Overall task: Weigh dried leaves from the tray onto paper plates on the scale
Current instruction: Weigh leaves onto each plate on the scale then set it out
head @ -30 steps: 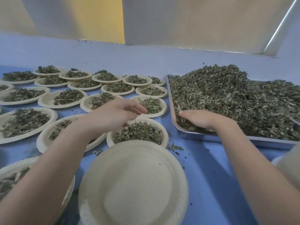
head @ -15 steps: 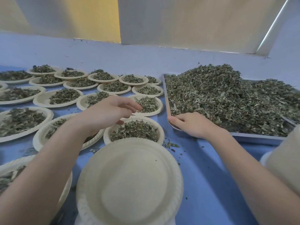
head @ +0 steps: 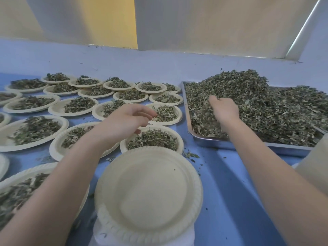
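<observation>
The right hand point(head: 224, 108) is digging curled fingers into the leaves point(head: 257, 103) heaped in the tray point(head: 230, 144), while the left hand point(head: 124, 121) is hovering loosely open, empty, beyond the bare plate point(head: 149, 192).

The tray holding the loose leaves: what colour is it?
Shiny silver metal tray, seen in the head view.

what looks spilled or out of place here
Bits of dried leaf lie scattered on the blue table, between the metal tray and the empty plate. Nothing else stands out.
</observation>
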Demonstrator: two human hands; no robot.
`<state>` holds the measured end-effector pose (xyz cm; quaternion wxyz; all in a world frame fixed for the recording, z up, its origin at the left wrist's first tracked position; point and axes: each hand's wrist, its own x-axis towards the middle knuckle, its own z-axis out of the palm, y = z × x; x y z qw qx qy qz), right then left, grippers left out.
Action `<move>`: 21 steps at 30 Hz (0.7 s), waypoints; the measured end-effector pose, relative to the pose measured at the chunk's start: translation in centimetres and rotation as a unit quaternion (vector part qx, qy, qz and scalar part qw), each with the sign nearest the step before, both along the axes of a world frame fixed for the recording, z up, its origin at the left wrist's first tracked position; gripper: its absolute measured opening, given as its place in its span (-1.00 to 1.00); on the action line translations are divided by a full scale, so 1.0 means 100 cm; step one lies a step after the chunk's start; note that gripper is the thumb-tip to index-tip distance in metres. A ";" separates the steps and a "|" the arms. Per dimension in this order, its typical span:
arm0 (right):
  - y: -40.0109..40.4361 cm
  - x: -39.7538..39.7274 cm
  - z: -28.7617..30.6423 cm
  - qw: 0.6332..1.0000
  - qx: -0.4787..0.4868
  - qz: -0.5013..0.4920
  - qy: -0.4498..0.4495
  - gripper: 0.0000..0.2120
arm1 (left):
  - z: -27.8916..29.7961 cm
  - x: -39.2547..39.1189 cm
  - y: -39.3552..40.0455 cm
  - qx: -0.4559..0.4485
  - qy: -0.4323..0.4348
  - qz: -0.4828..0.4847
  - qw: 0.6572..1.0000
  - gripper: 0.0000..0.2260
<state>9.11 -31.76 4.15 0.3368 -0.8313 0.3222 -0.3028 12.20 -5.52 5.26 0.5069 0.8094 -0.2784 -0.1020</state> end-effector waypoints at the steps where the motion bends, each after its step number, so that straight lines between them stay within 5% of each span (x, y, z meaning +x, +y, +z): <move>1: 0.008 -0.003 0.003 0.999 0.038 0.008 -0.031 -0.59 | -0.001 -0.003 0.000 -0.008 -0.001 0.004 1.000 -0.73; 6: 0.063 -0.033 0.025 0.959 0.226 0.131 -0.115 -0.69 | -0.003 -0.020 0.008 -0.046 -0.004 0.024 0.999 -0.76; 12: 0.139 -0.071 0.034 0.842 0.418 0.270 -0.206 -0.71 | 0.001 -0.040 0.030 -0.098 0.005 0.096 0.991 -0.77; 14: 0.156 -0.079 0.029 0.830 0.439 0.282 -0.196 -0.72 | 0.002 -0.046 0.038 -0.099 0.008 0.113 0.989 -0.78; 16: 0.163 -0.087 0.017 0.870 0.361 0.311 -0.124 -0.73 | 0.001 -0.052 0.047 -0.095 0.011 0.124 0.988 -0.78; 18: 0.161 -0.097 0.006 0.923 0.143 0.357 -0.027 -0.65 | -0.001 -0.056 0.054 -0.096 0.019 0.137 0.986 -0.78; 21: 0.157 -0.110 0.005 0.898 -0.126 0.417 0.064 -0.75 | -0.006 -0.061 0.060 -0.094 0.027 0.144 0.985 -0.79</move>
